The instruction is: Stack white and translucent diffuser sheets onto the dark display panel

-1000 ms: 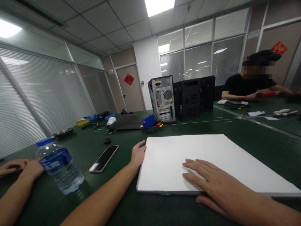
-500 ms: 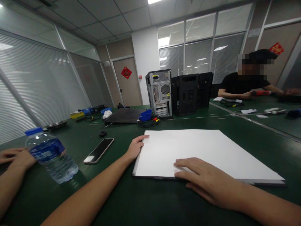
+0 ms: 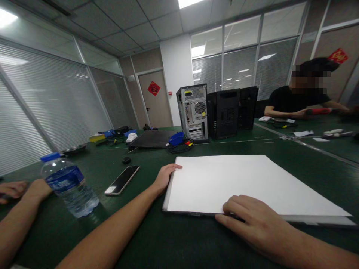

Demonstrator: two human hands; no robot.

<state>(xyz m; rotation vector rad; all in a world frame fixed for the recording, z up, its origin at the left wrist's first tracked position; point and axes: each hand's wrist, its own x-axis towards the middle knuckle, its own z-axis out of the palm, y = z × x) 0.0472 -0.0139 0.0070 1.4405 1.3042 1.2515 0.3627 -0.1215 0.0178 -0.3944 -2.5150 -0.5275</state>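
Observation:
A large flat white panel (image 3: 238,181) lies on the green table (image 3: 174,239) in front of me. My left hand (image 3: 165,176) is at the panel's left edge, fingers curled round it and the thumb lying along the top. At the near edge my right hand (image 3: 254,222) rests with its fingers bent over the rim, gripping it. The fingertips of both hands are partly hidden by the panel.
A water bottle (image 3: 68,186) and a black phone (image 3: 122,180) lie to my left. Another person's hand (image 3: 11,188) and forearm rest at the far left. Computer towers (image 3: 215,112), cables and small tools stand farther back. A seated person (image 3: 303,99) works at the right.
My right hand has slid back from lying flat on top of the panel to its near edge, and its fingers have curled. My left hand has stayed at the left edge.

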